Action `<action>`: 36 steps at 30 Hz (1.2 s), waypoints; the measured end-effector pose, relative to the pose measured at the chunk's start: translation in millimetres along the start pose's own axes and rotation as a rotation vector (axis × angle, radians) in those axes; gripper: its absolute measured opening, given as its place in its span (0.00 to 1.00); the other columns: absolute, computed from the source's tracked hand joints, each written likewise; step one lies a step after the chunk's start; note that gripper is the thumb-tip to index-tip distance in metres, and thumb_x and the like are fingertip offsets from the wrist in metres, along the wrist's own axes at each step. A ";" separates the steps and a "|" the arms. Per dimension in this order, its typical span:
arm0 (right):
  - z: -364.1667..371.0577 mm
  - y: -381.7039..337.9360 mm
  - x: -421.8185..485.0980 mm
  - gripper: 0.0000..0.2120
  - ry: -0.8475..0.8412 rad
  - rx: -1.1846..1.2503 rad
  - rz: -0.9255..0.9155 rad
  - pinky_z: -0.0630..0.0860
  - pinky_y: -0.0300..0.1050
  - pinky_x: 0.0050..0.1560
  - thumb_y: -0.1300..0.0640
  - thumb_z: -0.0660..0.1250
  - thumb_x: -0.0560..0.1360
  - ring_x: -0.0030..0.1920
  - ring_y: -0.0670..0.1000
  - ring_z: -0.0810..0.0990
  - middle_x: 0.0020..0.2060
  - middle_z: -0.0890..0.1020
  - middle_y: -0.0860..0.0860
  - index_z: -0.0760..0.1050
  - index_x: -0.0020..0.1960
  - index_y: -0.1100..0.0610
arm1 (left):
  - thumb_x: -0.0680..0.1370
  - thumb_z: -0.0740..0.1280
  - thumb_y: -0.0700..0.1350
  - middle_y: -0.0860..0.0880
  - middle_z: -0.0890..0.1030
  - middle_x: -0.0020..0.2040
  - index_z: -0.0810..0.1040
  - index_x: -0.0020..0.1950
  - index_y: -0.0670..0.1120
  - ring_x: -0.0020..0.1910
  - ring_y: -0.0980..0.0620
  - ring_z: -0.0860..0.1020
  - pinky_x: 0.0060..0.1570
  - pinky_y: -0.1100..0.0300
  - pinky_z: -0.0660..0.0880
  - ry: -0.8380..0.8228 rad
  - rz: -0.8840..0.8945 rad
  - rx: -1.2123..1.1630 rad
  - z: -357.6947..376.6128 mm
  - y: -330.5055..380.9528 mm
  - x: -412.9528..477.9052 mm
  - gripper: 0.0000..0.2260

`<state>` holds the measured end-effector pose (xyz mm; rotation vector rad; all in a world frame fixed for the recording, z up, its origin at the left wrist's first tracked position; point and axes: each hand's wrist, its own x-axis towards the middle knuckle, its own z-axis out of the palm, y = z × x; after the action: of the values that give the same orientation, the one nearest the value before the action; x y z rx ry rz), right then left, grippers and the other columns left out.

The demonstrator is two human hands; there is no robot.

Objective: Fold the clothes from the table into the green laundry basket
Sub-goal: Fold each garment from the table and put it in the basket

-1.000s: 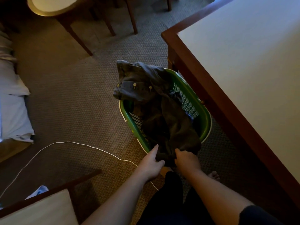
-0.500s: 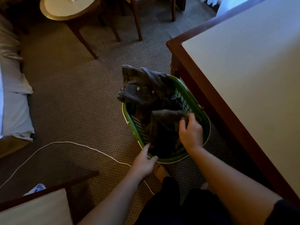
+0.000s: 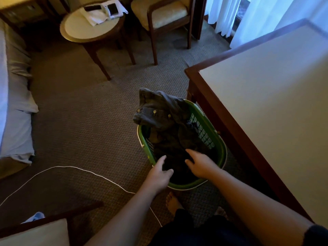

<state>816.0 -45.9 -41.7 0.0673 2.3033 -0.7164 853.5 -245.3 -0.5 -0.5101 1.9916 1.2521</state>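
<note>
Green laundry basket (image 3: 188,184): on the carpet (image 3: 88,130), just beside the desk (image 3: 266,103) corner. Dark clothes (image 3: 188,139): inside it, one grey studded garment (image 3: 156,110) draped over the far rim. Left hand (image 3: 158,174): at the near-left rim, fingers straight, holding nothing. Right hand (image 3: 200,166): just beside the left, over the clothes, fingers spread and loose; contact with the cloth cannot be told.

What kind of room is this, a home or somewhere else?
Probably a hotel room, though it might be a bedroom at home. A bed with pale bedding runs along the left, a small round table and a cushioned armchair stand by sheer white curtains, and patterned carpet covers the floor.
</note>
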 end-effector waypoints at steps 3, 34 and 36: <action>-9.1 -13.3 -13.9 0.28 0.062 0.038 -0.131 0.68 0.50 0.74 0.48 0.62 0.84 0.77 0.51 0.66 0.78 0.67 0.50 0.59 0.81 0.48 | 0.85 0.65 0.43 0.48 0.64 0.82 0.57 0.85 0.54 0.77 0.48 0.70 0.73 0.52 0.71 0.006 0.068 -0.024 -9.0 16.6 -4.0 0.30; -156.7 -96.1 28.9 0.28 0.068 -0.005 -0.395 0.66 0.48 0.74 0.45 0.61 0.83 0.76 0.52 0.69 0.77 0.69 0.52 0.61 0.81 0.51 | 0.85 0.64 0.47 0.49 0.59 0.84 0.56 0.84 0.57 0.81 0.45 0.62 0.75 0.45 0.68 0.275 0.101 -0.245 -58.0 115.7 12.0 0.30; -162.9 -104.4 54.8 0.29 0.067 -0.044 -0.364 0.67 0.49 0.73 0.44 0.61 0.83 0.75 0.53 0.69 0.76 0.70 0.53 0.61 0.81 0.52 | 0.85 0.66 0.49 0.49 0.59 0.84 0.57 0.84 0.56 0.80 0.45 0.63 0.75 0.45 0.67 0.289 0.080 -0.260 -68.5 111.6 36.5 0.30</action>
<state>648.6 -58.7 68.9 -0.3625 2.4222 -0.8529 731.4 -254.5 58.6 -0.7821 2.1110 1.5726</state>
